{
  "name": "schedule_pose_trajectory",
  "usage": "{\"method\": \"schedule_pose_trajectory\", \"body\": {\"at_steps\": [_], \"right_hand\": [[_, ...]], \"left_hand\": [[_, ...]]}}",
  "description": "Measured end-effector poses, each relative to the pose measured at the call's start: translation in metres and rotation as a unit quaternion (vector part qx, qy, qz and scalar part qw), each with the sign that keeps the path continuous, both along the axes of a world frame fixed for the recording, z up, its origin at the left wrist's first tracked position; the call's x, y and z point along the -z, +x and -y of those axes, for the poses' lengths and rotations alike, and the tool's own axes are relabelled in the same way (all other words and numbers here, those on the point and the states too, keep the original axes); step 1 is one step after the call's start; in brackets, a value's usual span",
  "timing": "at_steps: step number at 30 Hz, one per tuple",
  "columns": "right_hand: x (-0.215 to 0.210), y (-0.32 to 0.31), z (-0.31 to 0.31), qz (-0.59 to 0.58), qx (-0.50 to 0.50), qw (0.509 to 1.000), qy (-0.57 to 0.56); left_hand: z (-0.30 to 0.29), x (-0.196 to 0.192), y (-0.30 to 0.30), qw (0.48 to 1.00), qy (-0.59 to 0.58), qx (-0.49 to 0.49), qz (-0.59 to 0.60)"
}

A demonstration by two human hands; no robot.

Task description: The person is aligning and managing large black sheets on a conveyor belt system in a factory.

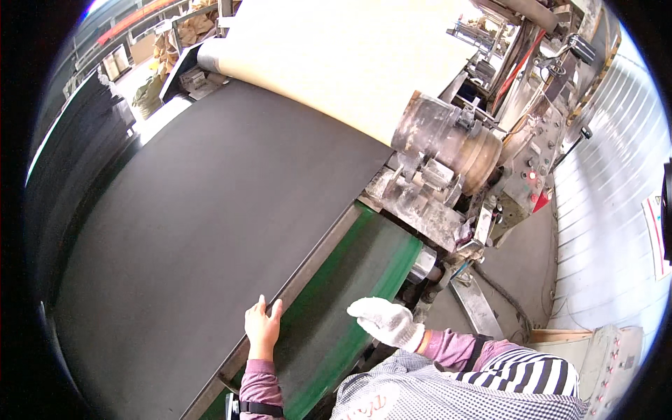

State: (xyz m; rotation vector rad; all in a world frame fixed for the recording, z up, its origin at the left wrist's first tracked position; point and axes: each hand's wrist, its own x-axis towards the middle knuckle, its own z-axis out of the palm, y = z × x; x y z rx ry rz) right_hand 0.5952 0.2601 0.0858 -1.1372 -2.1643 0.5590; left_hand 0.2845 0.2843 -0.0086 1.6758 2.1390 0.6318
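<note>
The bare left hand (262,325) lies flat, fingers spread, on the dark sheet's (210,210) edge — steadying it over the green belt (350,301); the gloved right hand (383,320) hovers open, holding nothing.

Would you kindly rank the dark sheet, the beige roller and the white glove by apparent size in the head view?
1. dark sheet
2. beige roller, though it lies farther away
3. white glove, on the right hand
</note>
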Motion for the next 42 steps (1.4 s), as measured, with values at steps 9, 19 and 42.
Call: {"method": "schedule_pose_trajectory", "body": {"at_steps": [9, 19, 42], "right_hand": [[0.006, 0.031, 0.016, 0.023, -0.016, 0.966, -0.258], [0.003, -0.02, 0.025, -0.015, 0.002, 0.915, -0.403], [0.02, 0.068, 0.027, 0.192, 0.083, 0.922, -0.325]], "left_hand": [[0.184, -0.002, -0.185, 0.906, -0.172, -0.189, -0.336], [0.119, -0.01, -0.117, 0.949, -0.139, -0.173, -0.223], [0.116, 0.003, -0.091, 0.943, 0.038, -0.167, -0.286]]}}
